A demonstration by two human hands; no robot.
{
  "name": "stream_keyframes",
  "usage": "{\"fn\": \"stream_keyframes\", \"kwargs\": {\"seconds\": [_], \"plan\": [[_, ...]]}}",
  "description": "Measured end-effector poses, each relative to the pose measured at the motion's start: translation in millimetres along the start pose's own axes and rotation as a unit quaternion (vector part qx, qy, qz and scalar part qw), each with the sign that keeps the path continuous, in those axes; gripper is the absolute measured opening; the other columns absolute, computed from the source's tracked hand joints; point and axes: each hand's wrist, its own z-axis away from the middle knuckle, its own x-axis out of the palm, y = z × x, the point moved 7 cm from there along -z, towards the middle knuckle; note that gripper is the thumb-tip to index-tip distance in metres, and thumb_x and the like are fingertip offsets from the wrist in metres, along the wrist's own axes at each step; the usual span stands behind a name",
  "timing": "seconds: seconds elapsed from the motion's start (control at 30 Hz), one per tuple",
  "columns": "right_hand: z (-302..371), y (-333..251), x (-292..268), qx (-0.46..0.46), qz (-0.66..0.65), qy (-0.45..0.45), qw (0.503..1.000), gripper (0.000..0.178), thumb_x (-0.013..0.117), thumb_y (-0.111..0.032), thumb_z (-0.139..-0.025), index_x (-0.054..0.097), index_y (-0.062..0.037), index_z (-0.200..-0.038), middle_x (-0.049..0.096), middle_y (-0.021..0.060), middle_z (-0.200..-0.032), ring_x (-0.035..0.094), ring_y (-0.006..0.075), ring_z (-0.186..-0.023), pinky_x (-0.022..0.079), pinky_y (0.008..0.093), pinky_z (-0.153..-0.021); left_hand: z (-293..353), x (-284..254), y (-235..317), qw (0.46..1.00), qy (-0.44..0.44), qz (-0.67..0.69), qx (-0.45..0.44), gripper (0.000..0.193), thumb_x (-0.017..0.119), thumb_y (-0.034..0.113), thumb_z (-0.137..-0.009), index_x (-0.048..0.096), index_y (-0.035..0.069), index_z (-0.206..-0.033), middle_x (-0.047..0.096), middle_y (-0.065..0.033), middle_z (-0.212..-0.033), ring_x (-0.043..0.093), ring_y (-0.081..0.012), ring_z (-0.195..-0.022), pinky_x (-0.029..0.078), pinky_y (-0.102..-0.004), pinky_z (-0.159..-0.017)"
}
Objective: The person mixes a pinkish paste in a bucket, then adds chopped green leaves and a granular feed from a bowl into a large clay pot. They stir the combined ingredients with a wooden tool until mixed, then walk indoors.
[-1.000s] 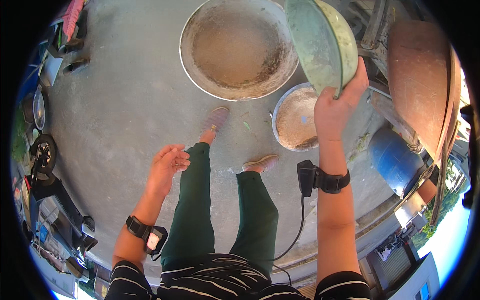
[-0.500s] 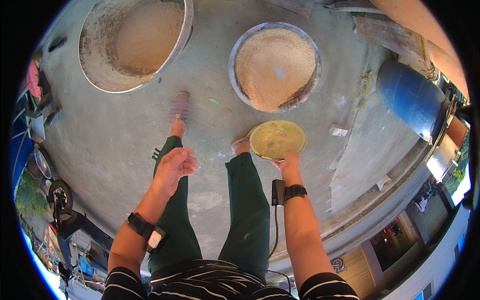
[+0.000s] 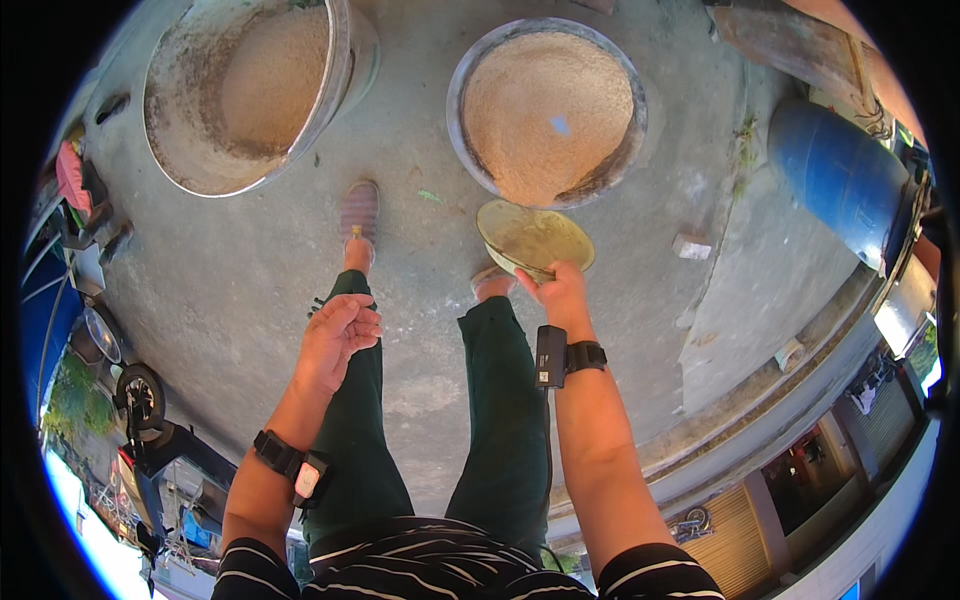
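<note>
My right hand grips the near rim of a shallow yellow-green bowl, fingers under it and thumb side at the edge. The bowl tilts, showing a dusty inside with no heap in it. Its far edge reaches close to the near rim of a round metal basin, filled with a light-brown, grain-like meal; a small blue patch shows on the meal. Over my left thigh hangs my left hand, its fingers loosely curled together with nothing seen in them.
A large metal tub with more brown meal stands at the far left. On the right are a blue barrel and a small pale block on the concrete floor. A motorbike stands at the left.
My right hand has carried the bowl forward and slightly left, toward the metal basin, and its tilt has changed. My left hand stays near my thigh, its fingers curled.
</note>
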Motion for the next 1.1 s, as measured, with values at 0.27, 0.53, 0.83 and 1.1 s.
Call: {"fn": "stream_keyframes", "kwargs": {"seconds": [0.27,0.53,0.83,1.1], "plan": [[18.6,9.2,-5.1,-0.027,-0.001,0.018,0.999,0.037,0.042,0.004,-0.08,0.043,0.0144,-0.116,0.047,0.0255,-0.124,0.051,0.0461,-0.113,0.057,0.0615,-0.08,1.9,0.2,14.4,1.0,0.012,-0.006,0.001,0.024,0.051,0.021,-0.099,0.061,0.001,-0.109,0.068,-0.0098,-0.088,0.067,-0.0171,-0.076,0.056,-0.028,-0.067],[-15.3,13.3,-7.0,0.012,-0.006,0.096,0.995,0.048,0.04,0.005,-0.081,0.039,0.0069,-0.129,0.044,0.0254,-0.13,0.051,0.0525,-0.112,0.055,0.0683,-0.077,-1.9,-13.5,14.1,1.0,0.02,0.009,-0.017,0.024,0.051,0.02,-0.099,0.061,0.0,-0.108,0.069,-0.012,-0.088,0.069,-0.0203,-0.076,0.058,-0.0309,-0.069],[33.4,-59.3,-23.5,-0.11,0.113,0.117,0.981,0.055,0.042,0.008,-0.076,0.04,-0.0005,-0.131,0.049,0.0236,-0.127,0.057,0.049,-0.108,0.054,0.0671,-0.076,7.3,1.9,39.1,0.999,0.026,0.023,0.001,0.022,0.051,0.02,-0.099,0.061,0.002,-0.107,0.068,-0.0089,-0.086,0.066,-0.0162,-0.073,0.055,-0.028,-0.067],[51.8,-199.0,88.0,-0.269,0.096,-0.025,0.958,0.056,0.047,0.01,-0.069,0.04,0.0062,-0.124,0.05,0.0267,-0.118,0.06,0.05,-0.098,0.055,0.0694,-0.073,21.8,10.0,70.4,0.996,-0.007,0.083,-0.002,0.022,0.051,0.02,-0.099,0.061,0.003,-0.108,0.067,-0.0084,-0.087,0.066,-0.0163,-0.073,0.054,-0.0285,-0.067]]}}
